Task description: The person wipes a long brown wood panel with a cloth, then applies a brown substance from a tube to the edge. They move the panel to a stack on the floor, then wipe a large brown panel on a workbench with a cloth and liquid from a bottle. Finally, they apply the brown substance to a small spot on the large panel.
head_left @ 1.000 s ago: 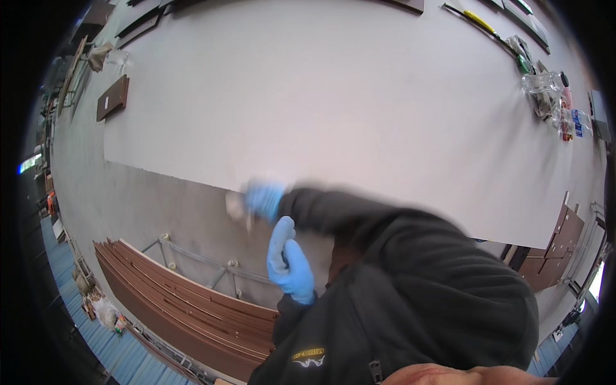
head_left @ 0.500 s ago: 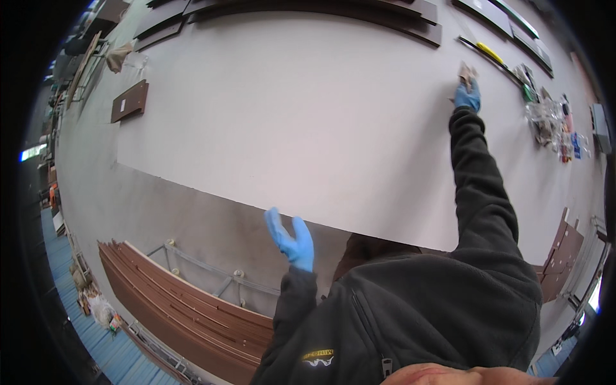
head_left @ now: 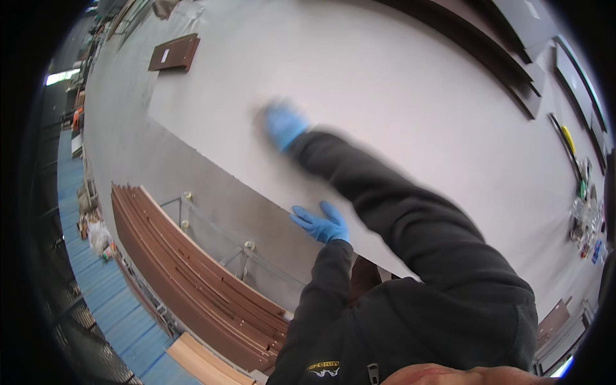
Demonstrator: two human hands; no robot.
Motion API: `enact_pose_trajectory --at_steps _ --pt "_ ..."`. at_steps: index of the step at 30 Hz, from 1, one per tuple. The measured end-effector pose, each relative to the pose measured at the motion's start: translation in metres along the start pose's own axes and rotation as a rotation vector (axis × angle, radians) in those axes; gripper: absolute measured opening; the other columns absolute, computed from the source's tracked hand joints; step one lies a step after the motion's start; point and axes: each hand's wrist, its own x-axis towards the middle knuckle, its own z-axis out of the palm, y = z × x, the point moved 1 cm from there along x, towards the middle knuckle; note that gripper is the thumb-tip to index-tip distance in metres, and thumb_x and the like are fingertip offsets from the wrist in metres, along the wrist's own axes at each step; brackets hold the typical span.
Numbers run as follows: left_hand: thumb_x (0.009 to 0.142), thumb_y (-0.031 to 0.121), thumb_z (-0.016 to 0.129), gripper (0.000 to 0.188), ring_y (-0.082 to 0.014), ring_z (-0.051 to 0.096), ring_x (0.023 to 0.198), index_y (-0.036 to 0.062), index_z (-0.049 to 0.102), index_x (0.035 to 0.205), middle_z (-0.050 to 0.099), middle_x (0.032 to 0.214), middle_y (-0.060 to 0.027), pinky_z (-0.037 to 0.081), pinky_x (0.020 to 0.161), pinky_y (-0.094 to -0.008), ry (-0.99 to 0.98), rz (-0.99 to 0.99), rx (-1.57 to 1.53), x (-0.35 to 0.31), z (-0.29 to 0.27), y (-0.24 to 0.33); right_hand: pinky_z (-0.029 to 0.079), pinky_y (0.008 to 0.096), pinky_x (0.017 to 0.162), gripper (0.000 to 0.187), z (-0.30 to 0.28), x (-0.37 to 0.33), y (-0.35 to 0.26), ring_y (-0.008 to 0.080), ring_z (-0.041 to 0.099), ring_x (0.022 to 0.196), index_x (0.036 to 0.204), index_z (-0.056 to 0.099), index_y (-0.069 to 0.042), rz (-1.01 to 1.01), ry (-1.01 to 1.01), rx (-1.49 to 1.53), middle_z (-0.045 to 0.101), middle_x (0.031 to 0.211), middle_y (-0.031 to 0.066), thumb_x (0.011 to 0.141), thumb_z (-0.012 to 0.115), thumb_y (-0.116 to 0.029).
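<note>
Head view has, closest to the lens, the dark jacket (head_left: 443, 308) of the person, and its right sleeve reaches out above the board (head_left: 398, 122). Just in front of the jacket is the left hand (head_left: 324, 223), in a blue glove; it is released, with the fingers apart, at the near edge of the board, and I cannot tell if it touches. Farther out, the right hand (head_left: 283, 125), also blue-gloved, is over the left part of the board; it is blurred, so I cannot tell if it grasps something. The board is pale, wide and flat, and lies in front of the person. Lower left, brown strips (head_left: 192, 269) lie beside a metal frame (head_left: 237, 260). Farther, at upper left, is a brown piece (head_left: 173, 54) with a pale label. At far right are a yellow-and-black tool (head_left: 568, 140) and, near it, clear plastic (head_left: 582, 221).
</note>
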Motion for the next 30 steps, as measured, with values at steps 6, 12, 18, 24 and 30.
enact_pose_trajectory --at_steps 6,12,18,24,30 --pt "0.1 0.043 0.062 0.084 -0.0532 0.043 0.142 -0.007 0.032 0.159 0.024 0.165 -0.0355 0.042 0.115 -0.0558 0.0 0.004 -0.045 0.004 -0.005 -0.006 0.055 0.0439 0.1 0.036 0.151 -0.181 -0.211 0.0352 0.07 0.117 0.125 0.074 -0.015 -0.163 -1.079 0.701 0.074 0.121 0.0166 0.09 0.068 -0.02" --pt "0.099 0.041 0.064 0.083 -0.0532 0.043 0.142 -0.0072 0.033 0.158 0.023 0.165 -0.0352 0.041 0.115 -0.0571 0.029 -0.028 -0.169 0.007 0.0 -0.004 0.057 0.0363 0.1 0.067 0.011 -0.072 -0.012 0.0238 0.063 0.121 0.151 0.054 -0.01 0.2 -0.284 1.263 0.066 0.137 0.0122 0.087 0.072 -0.003" --pt "0.1 0.038 0.063 0.084 -0.0609 0.045 0.135 -0.0098 0.027 0.159 0.016 0.162 -0.044 0.047 0.108 -0.0587 -0.086 -0.035 -0.098 0.017 -0.012 -0.004 0.054 0.0347 0.103 0.039 -0.139 0.001 0.218 0.0249 0.065 0.125 0.144 0.06 -0.005 0.281 0.711 0.075 0.067 0.137 0.0127 0.107 0.059 -0.018" --pt "0.1 0.036 0.063 0.089 -0.0613 0.042 0.137 -0.0082 0.017 0.162 0.007 0.163 -0.0448 0.047 0.109 -0.06 -0.126 0.04 -0.113 0.02 -0.03 -0.003 0.053 0.0449 0.077 0.052 0.008 0.088 0.035 0.0303 0.065 0.081 0.099 0.069 -0.001 0.303 0.411 0.53 0.069 0.087 0.0181 0.111 0.041 -0.043" --pt "0.1 0.028 0.067 0.067 -0.0472 0.053 0.131 -0.005 0.038 0.151 0.035 0.153 -0.0285 0.051 0.105 -0.0523 -0.498 0.154 -0.095 0.069 -0.05 -0.08 0.058 0.0447 0.09 0.034 0.24 -0.03 -0.263 0.0346 0.072 0.106 0.114 0.076 -0.016 -0.2 -0.805 0.584 0.076 0.112 0.0109 0.08 0.077 -0.011"
